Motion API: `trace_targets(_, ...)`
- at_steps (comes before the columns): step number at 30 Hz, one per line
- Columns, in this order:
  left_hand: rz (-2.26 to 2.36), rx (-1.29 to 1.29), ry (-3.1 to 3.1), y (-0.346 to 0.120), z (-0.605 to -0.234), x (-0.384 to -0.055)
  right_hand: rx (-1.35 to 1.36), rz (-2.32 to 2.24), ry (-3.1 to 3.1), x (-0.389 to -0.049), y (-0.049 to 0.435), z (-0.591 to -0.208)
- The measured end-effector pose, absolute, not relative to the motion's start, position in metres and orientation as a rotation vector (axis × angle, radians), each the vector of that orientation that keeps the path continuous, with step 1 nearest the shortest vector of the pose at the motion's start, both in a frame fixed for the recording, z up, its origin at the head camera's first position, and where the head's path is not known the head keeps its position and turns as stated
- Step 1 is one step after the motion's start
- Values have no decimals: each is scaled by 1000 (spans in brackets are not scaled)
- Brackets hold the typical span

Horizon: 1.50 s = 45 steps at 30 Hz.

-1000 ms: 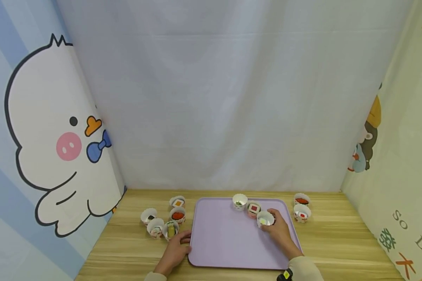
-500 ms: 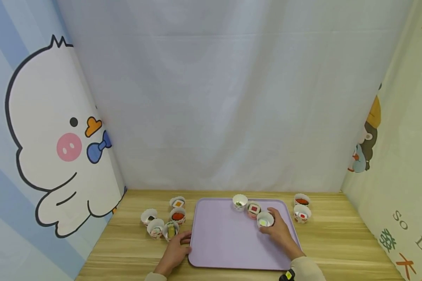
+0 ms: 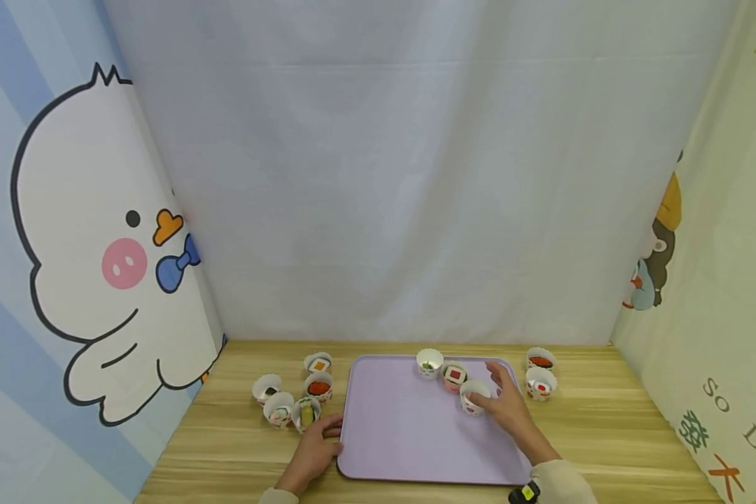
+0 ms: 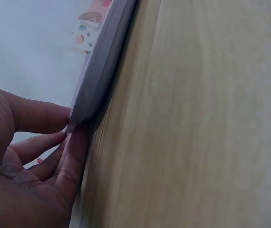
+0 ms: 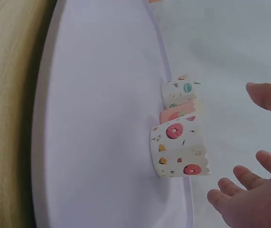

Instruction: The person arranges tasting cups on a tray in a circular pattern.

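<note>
A lilac tray (image 3: 409,434) lies on the wooden table. My left hand (image 3: 315,448) is at its left edge; in the left wrist view the fingers (image 4: 73,161) and thumb pinch the tray rim (image 4: 102,66). A white paper baking cup (image 3: 471,409) with printed doughnuts stands upright on the tray's right half. My right hand (image 3: 510,411) is spread beside that cup, its thumb overlapping the rim in the head view; the right wrist view shows a gap between hand and cup. Behind it, in a diagonal row, stand a pink cup (image 3: 455,376) holding a red-centred sushi-like piece and another white cup (image 3: 430,365).
Left of the tray, several filled paper cups (image 3: 280,411) cluster, one (image 3: 306,414) close to my left hand. Two more, a cup with red filling (image 3: 541,360) and a cup with a red-and-white piece (image 3: 540,385), stand right of the tray. A white curtain (image 3: 378,210) hangs behind.
My right hand has let go of the white cup, opening its fingers and moving slightly right. The cup stays on the tray. The left hand has not moved.
</note>
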State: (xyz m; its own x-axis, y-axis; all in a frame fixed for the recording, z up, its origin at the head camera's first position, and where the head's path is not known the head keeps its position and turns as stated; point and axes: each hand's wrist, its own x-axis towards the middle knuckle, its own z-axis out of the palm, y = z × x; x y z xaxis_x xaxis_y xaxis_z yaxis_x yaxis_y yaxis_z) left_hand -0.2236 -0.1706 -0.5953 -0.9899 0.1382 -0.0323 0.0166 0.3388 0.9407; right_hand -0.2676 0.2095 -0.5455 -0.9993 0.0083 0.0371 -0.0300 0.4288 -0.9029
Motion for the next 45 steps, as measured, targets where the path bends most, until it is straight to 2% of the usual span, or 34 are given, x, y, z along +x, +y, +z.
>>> trace_targets(27,1801,167,2473,-170,-597,-222,171,1694,-2417,-253,231,-483)
trace_targets(45,1765,145,2488,-170,-597,-224,56,1554,-2408,-244,273,-462)
